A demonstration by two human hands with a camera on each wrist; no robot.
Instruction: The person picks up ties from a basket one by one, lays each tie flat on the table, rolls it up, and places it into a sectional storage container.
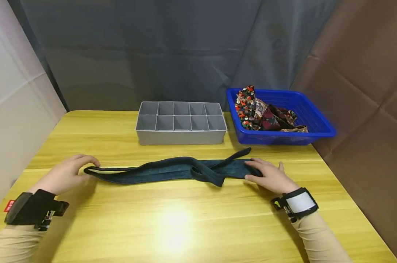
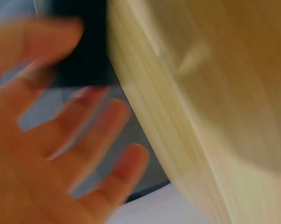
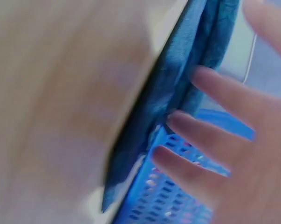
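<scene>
Necktie (image 1: 172, 171) under flat right hand (image 1: 270, 178)

Both your wrist views are smeared with motion blur: your left hand (image 2: 47, 140) shows only soft fingers at the frame's left, cut by the edge. Your right hand (image 3: 233, 140) blurs at the right edge, and it hides part of the blue basket (image 3: 154, 200).
</scene>
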